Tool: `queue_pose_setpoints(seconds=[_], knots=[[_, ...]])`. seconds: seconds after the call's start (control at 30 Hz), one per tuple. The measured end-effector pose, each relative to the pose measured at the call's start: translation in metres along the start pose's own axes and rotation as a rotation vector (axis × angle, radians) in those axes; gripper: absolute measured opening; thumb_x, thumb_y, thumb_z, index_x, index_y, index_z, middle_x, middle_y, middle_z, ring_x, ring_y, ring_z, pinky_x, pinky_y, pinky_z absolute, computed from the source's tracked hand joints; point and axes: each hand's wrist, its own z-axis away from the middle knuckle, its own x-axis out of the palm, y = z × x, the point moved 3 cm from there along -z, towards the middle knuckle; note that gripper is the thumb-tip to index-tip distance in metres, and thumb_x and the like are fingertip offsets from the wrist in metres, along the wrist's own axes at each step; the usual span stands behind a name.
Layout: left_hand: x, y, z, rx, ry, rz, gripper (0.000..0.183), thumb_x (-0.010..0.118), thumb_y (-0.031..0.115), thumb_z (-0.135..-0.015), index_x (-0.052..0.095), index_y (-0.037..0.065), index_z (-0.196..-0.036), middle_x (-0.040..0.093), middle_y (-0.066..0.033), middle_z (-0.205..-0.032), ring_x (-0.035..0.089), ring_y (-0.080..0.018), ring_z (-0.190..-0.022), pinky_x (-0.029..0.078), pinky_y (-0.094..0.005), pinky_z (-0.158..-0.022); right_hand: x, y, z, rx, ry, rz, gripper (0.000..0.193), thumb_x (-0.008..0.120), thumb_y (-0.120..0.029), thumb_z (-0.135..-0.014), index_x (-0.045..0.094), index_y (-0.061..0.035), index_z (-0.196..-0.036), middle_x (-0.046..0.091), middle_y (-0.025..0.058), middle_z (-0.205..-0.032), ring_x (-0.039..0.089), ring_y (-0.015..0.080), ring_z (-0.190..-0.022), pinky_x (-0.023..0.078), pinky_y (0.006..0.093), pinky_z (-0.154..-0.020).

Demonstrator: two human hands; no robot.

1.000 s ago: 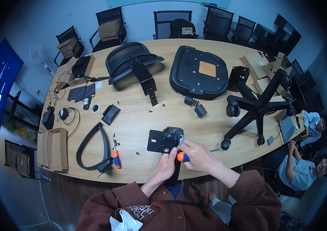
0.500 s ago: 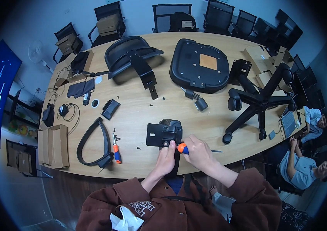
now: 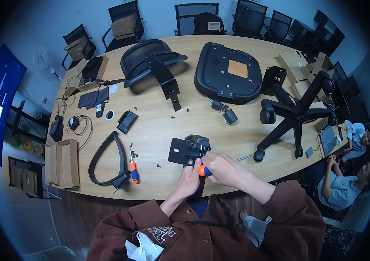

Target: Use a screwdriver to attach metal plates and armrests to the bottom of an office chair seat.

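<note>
Near the table's front edge, my left hand [image 3: 188,182] grips a black metal bracket [image 3: 180,151] from below, its thumb up against the lower edge. The bracket has a flat plate with a slot, and a black curved part [image 3: 200,140] shows behind it. Closed round a screwdriver [image 3: 204,170] is my right hand [image 3: 225,168], right beside the bracket. The orange and blue handle end points left, and the shaft sticks out past the hand to the right, away from the bracket. My right fingertips are close to the bracket's right edge; whether they touch it is hidden.
A loop-shaped armrest [image 3: 92,162], a second screwdriver [image 3: 134,172] and several screws [image 3: 158,165] lie leftward. Farther back are a chair backrest [image 3: 139,65], a seat [image 3: 211,80] and a spring mechanism [image 3: 229,116]. A wheeled base [image 3: 296,114] stands right; two people sit beyond.
My right hand has turned slightly, so the screwdriver's handle end sits lower and its shaft tilts more upward. The bracket is slightly more tilted.
</note>
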Motion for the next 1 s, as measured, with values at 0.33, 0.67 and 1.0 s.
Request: queue_pose_setpoints(seconds=[0.33,0.67,1.0], knots=[[-0.008,0.002,0.009,-0.018,-0.05,0.115,0.053,0.025,0.038,-0.11,0.059,-0.003,-0.111,0.065,-0.0149,-0.099,0.059,-0.0222,-0.092,0.045,-0.0367,-0.086,-0.002,0.005,-0.004,-0.253,-0.081,0.033,0.025,0.071,0.0,-0.07,0.06,0.002,-0.093,0.06,0.0187,-0.091,0.066,0.039,-0.084,0.054,0.0446,-0.076],[-0.003,-0.01,0.003,0.084,0.053,0.059,0.05,0.027,0.035,-0.11,0.057,-0.005,-0.107,0.063,-0.0207,-0.094,0.059,-0.0349,-0.089,0.045,-0.043,-0.084,0.016,-0.009,0.009,0.201,0.239,-0.098,0.019,0.07,0.0,-0.073,0.063,0.0049,-0.09,0.062,0.0218,-0.088,0.065,0.042,-0.082,0.054,0.0469,-0.073],[-0.001,-0.009,0.002,0.026,0.004,0.094,0.049,0.028,0.033,-0.11,0.057,-0.006,-0.106,0.063,-0.0252,-0.097,0.06,-0.0402,-0.092,0.044,-0.044,-0.084,0.0,-0.004,0.001,-0.119,-0.046,0.074,0.024,0.064,0.008,-0.068,0.056,0.0028,-0.09,0.059,0.0177,-0.089,0.064,0.038,-0.087,0.053,0.0451,-0.072]])
